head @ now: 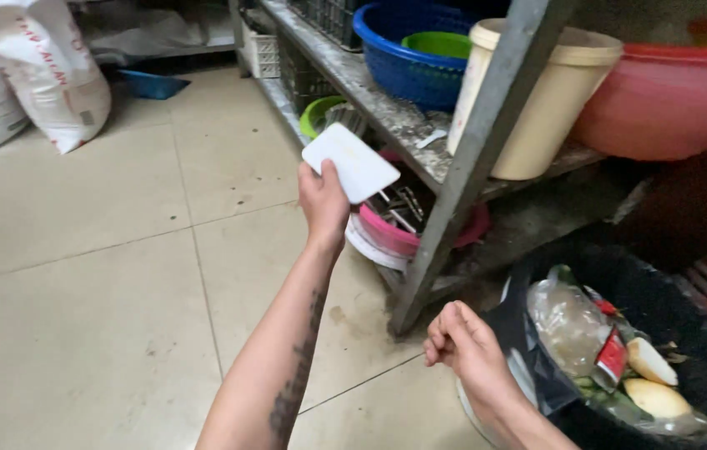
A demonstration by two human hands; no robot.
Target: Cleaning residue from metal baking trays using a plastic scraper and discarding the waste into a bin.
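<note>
— What is held in the left hand [323,202]?

— A flat white board [350,162] with rounded corners is gripped at its near edge, the thumb laid across its face and the fingers hidden behind it. It is held up in the air, tilted, just in front of the metal shelf [387,117].

— And the right hand [463,340]?

— It is curled into a loose fist, and whether anything is pinched inside cannot be told. It is raised near the left rim of a black bin [662,300] at the near right.

— What is seen in the bin?

— A clear plastic bag [566,321] of scraps is seen, along with a red wrapper [612,357] and pale pieces of peeled vegetable [655,398] (the exact kind cannot be made out).

— What is kept on the shelf?

— A blue basket [408,58] with a green bowl [437,43] inside it is set at the far end, a cream bucket [549,100] stands to its right behind the grey upright post [474,167], and a pink tub [666,100] is placed furthest right.

— And below?

— A pink basin [395,235] holding metal utensils is tucked under the shelf, just beyond the board. Another green bowl [318,115] is seen further back.

— What lies on the floor?

— White sacks [28,75] are leaned at the far left of the pale tiled floor [103,283], with a blue dustpan [152,83] near them.
</note>
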